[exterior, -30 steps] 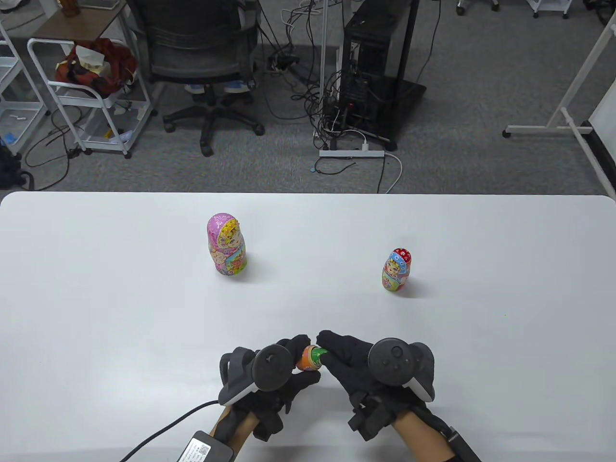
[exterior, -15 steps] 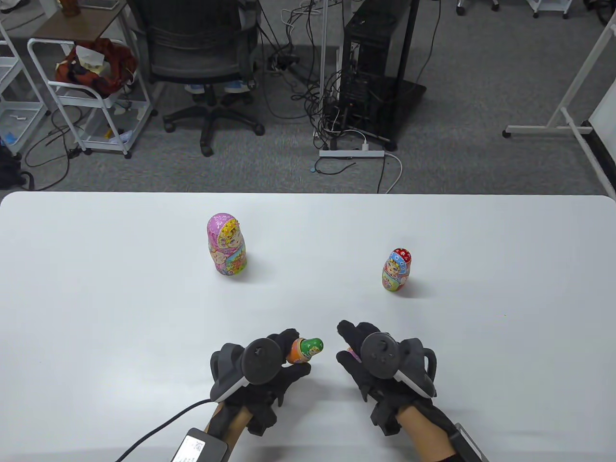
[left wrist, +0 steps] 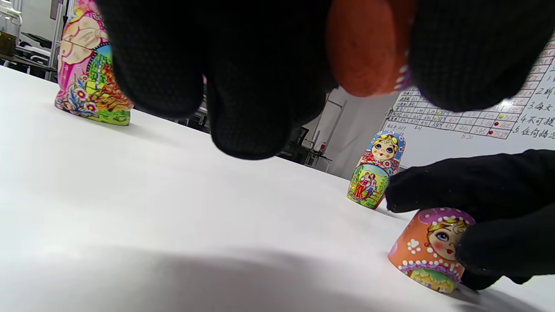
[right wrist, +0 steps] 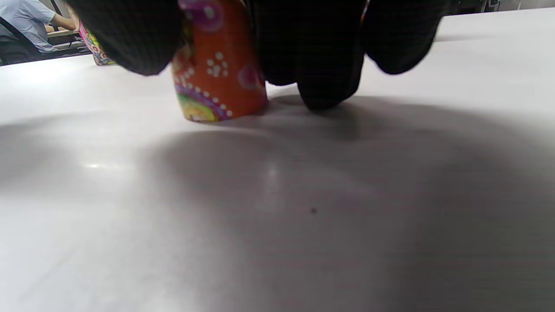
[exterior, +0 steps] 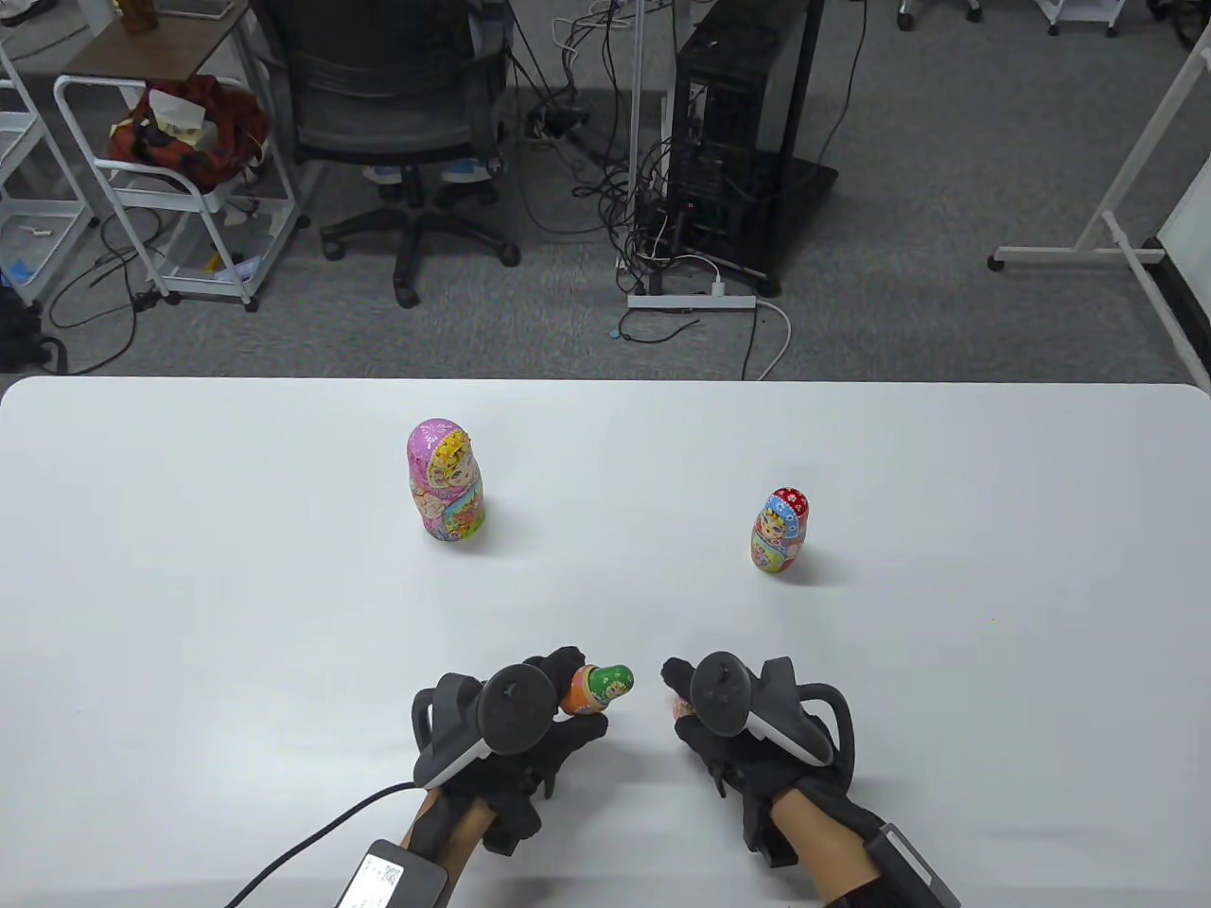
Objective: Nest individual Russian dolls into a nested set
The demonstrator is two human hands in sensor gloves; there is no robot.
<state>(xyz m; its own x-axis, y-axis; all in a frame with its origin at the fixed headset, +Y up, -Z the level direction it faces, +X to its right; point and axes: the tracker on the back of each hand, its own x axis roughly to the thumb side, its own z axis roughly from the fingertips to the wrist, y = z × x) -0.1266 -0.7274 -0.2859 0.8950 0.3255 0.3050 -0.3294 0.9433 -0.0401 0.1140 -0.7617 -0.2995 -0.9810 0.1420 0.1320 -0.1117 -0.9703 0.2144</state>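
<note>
1. White table (exterior: 236, 615) fills the lower part of the table view; beyond its far edge lie grey carpet, an office chair (exterior: 397, 104), a black computer tower (exterior: 733, 142) amid tangled cables, a power strip (exterior: 691, 302) and a white wire cart (exterior: 180, 180).
2. The left hand (exterior: 530, 747) is near the table's front edge, its fingers curled round the orange bottom half (exterior: 579, 690) of a doll, held tipped on its side.
3. A small green-headed doll (exterior: 610, 681) sits in that orange half and pokes out toward the right hand.
4. The right hand (exterior: 747, 738) is just beside it, fingers curled down over the orange top half (left wrist: 429, 249), which rests open end down on the table; in the table view the tracker hides nearly all of it.
5. The left wrist view shows the top half's painted face between the right hand's fingertips (left wrist: 494, 251); the right wrist view shows its rim touching the table.
6. A large pink doll (exterior: 445, 480) stands upright, closed, far back on the left, well apart from both hands.
7. A medium red-and-blue doll (exterior: 781, 531) stands upright, closed, back on the right, well apart from the right hand.
8. Nothing lies between the two hands except bare table.
</note>
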